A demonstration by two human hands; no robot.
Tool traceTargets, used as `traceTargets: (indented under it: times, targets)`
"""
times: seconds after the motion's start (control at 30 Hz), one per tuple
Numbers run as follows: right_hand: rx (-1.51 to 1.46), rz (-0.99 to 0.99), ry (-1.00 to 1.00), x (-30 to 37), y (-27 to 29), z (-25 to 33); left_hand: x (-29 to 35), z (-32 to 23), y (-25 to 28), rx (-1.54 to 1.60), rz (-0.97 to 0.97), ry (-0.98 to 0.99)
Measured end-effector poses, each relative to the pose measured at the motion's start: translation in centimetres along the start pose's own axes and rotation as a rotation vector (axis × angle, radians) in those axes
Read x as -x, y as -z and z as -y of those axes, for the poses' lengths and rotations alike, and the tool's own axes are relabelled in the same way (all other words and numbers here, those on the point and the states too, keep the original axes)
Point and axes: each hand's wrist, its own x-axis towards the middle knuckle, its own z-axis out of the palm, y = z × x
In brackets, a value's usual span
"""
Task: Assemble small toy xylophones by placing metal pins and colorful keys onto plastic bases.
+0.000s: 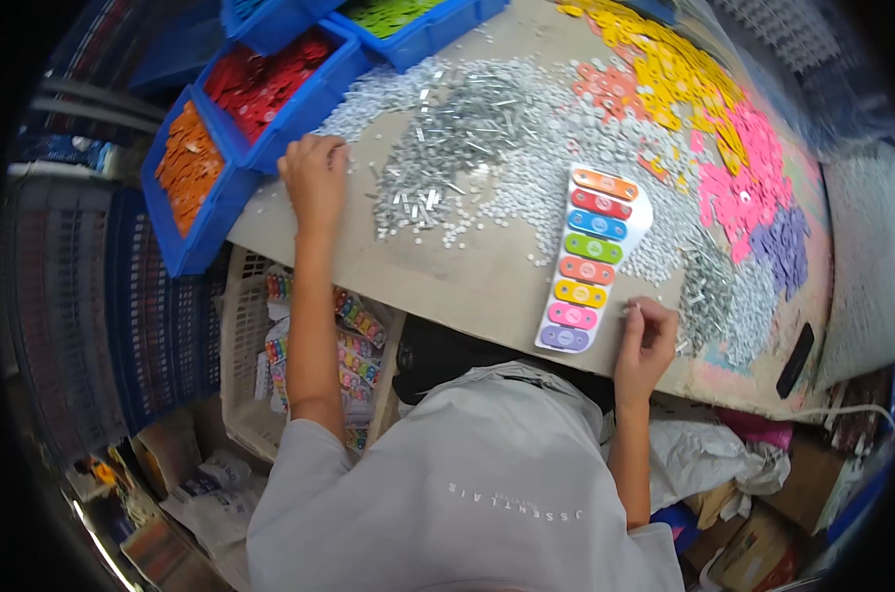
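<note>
A pale, worn tabletop [438, 296] spans the frame. Silver metal pins [467, 123] and small white beads [526, 187] heap its middle; flat yellow pieces [679, 69], pink pieces [753, 187] and purple pieces [785, 252] cover the right; a white card with eight coloured bars [592, 247] lies near the lower edge, right of centre.

Blue slotted crates [166, 306] stacked far left, printed whitish bag [211, 483] lying below them. Right side: black elongated item [795, 360], thin white cable [857, 408] just beneath it, crumpled pale plastic bag [709, 459] lower down. Brown box [753, 548] at lower right, probably cardboard, blurred near the rim.
</note>
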Motion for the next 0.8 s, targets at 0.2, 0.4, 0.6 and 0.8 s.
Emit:
traceTargets:
  times: [0.2, 0.4, 0.6, 0.8]
  targets:
    - [-0.069, -0.033, 0.062, -2.4, -1.0, 0.8, -0.1, 0.0, -0.6, -0.063, 0.001, -0.008]
    - [0.136, -0.022, 0.239, -8.2, -2.0, 3.7, 0.6, -9.8, 1.8, 0.849, 0.167, 0.207]
    - [0.154, 0.059, 0.274, -13.9, -4.0, 3.3, 0.1, -17.9, 0.1, 1.265, 0.474, 0.174]
    - [0.138, 0.113, 0.215, -14.3, -5.2, 2.1, -1.9, -20.0, -2.8, 1.489, 0.852, 0.359]
